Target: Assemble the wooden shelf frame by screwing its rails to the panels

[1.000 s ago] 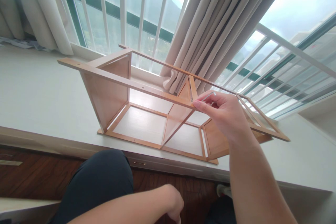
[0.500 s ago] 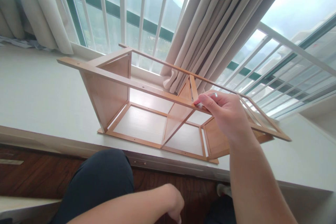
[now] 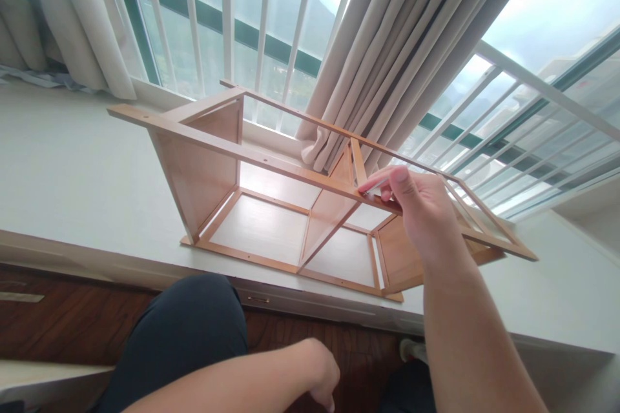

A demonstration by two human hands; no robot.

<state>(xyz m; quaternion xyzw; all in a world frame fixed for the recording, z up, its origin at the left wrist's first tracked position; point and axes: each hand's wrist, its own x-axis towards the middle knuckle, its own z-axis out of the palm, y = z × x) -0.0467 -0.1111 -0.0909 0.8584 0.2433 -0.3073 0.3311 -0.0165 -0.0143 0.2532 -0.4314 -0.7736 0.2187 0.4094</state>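
The wooden frame (image 3: pixel 327 214) is lying on the white ledge (image 3: pixel 62 164) beside the windows (image 3: pixel 271 45). The right hand (image 3: pixel 426 200) is resting at its near upper rail (image 3: pixel 310 177); a thin metal tool (image 3: pixel 380 185) is showing beside the fingers, but whether they are pinching it, one cannot tell. The left hand (image 3: pixel 322 374) is hanging lower, its fingers partly hiding.

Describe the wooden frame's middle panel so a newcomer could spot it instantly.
Start at the white ledge below the windows, where the wooden frame sits. Inside it, between the left panel and the right panel, is the middle panel. It alone divides the frame's inside, with the right hand near its upper front corner.
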